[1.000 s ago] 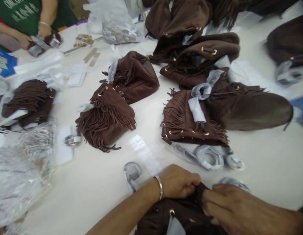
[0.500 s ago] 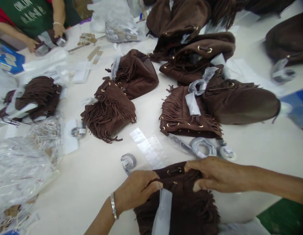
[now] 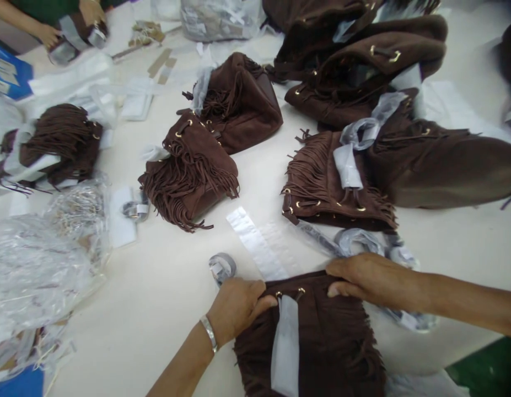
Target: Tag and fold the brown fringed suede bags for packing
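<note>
Dark-brown bag [image 3: 333, 336] sitting by the tabletop's [image 3: 156, 309] near edge, mouth rim pointing toward the far edge, bottom running out of view. Rim stretching nearly straight between left hand [image 3: 241, 309] and right hand [image 3: 373, 281], each gripping one end. Two gold eyelets [image 3: 301, 292] showing just below it. Whitish wrapped strip [image 3: 285, 350] hanging down the front from there. Fringe [image 3: 373, 353] fraying out along both sides.
</note>
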The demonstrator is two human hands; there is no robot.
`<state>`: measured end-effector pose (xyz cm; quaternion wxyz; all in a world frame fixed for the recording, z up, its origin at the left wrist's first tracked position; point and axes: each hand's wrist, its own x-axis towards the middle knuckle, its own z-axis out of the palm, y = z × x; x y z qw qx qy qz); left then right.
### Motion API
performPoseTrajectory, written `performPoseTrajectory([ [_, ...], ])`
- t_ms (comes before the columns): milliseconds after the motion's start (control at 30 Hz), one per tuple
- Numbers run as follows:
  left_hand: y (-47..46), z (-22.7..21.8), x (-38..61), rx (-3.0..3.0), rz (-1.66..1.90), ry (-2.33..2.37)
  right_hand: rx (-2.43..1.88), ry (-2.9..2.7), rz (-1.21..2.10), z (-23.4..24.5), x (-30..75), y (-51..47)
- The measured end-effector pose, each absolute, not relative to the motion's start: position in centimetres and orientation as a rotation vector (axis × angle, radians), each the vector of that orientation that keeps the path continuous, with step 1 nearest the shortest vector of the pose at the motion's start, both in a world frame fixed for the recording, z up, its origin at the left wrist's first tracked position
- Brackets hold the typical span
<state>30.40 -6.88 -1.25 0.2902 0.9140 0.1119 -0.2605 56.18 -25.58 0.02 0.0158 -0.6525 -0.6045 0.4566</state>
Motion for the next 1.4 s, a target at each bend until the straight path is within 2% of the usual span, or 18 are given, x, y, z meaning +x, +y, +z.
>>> performPoseTrajectory([
  [400,-7.9,4.7,29.0,2.355,-0.630,0.359,-1.970,-1.962,1.285,2.5,55.5,-26.8],
  [867,-8.2,-0.2,28.5,2.614,-0.571,0.460,-2.126,-2.134,1.049,-0.1,55.2,-26.3],
  [967,-9.4,0.1,27.7,2.613,-0.406,0.568,-2.177,-2.171,0.950,0.1,54.6,-26.6],
  [1100,-14.1,2.1,24.7,2.523,0.136,0.811,-2.290,-2.021,0.555,2.6,51.0,-29.4],
  [1167,-17.7,3.5,23.0,2.454,0.382,0.905,-2.215,-1.952,0.361,4.0,48.1,-31.9],
  [1267,-22.9,4.7,20.9,2.415,0.581,0.898,-1.955,-1.975,0.353,4.5,43.9,-35.7],
  [1400,-27.1,3.6,19.7,2.579,0.630,0.828,-1.786,-1.984,0.413,2.0,41.9,-38.3],
])
